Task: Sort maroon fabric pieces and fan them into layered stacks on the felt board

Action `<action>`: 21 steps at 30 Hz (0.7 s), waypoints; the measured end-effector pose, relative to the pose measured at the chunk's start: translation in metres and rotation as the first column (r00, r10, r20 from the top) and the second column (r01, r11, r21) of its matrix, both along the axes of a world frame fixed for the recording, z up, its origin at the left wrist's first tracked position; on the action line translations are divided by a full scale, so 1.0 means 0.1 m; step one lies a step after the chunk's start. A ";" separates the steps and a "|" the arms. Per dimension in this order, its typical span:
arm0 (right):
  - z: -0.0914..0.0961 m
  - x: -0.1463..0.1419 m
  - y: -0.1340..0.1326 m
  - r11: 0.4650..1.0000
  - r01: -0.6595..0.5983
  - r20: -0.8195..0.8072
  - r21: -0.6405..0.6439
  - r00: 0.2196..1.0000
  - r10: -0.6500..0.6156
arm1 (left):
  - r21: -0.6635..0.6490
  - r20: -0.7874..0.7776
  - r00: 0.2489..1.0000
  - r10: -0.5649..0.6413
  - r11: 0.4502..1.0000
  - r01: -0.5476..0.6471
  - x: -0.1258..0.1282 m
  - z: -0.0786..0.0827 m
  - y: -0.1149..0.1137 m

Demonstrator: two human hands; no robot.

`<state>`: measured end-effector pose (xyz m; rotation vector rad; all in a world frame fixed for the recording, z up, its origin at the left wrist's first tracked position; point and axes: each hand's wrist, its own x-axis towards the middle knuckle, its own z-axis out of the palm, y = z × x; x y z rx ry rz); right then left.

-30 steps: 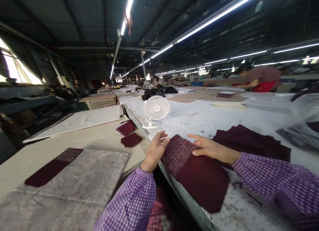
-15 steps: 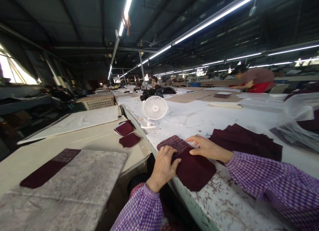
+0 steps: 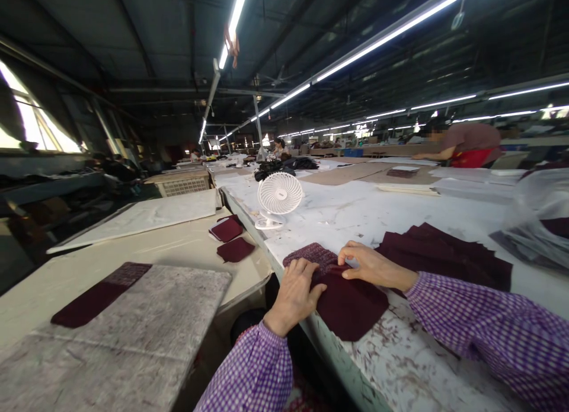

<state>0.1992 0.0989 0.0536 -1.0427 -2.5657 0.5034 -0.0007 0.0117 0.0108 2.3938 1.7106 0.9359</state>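
Observation:
A dark maroon fabric piece (image 3: 351, 305) with a knitted, patterned far end lies at the near edge of a white, stained table (image 3: 400, 364). My left hand (image 3: 296, 293) rests on its left edge with fingers curled against the cloth. On the seam between knit and plain cloth, my right hand (image 3: 368, 265) pinches the fabric with fingertips together. Both sleeves are purple checked. A stack of similar maroon pieces (image 3: 448, 255) lies just right of my right hand.
A small white fan (image 3: 279, 198) stands beyond the piece. On the beige table to the left lie a grey felt board (image 3: 146, 329), a maroon strip (image 3: 98, 296) and two small maroon pieces (image 3: 230, 239). A person in a red apron (image 3: 466, 145) works far right. Clear plastic-wrapped bundles (image 3: 537, 216) lie right.
The fabric piece was drawn up from over the table edge to lie flat. My left hand moved from its far end onto its left edge; my right fingers gathered into a pinch.

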 end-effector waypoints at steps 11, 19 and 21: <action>0.06 -0.04 -0.17 0.981 -0.036 -0.074 -0.193 0.997 0.022 | -0.148 0.456 0.889 0.026 0.988 0.047 -0.05 0.13 -0.02; 0.03 0.01 -0.13 0.995 -0.015 -0.002 -0.101 1.000 0.015 | 0.007 0.720 0.678 0.147 0.976 -0.218 -0.36 0.26 0.08; -0.02 0.01 -0.11 0.998 -0.017 0.006 -0.053 1.000 0.017 | 0.031 0.599 0.793 0.106 0.987 -0.155 -0.28 0.26 0.13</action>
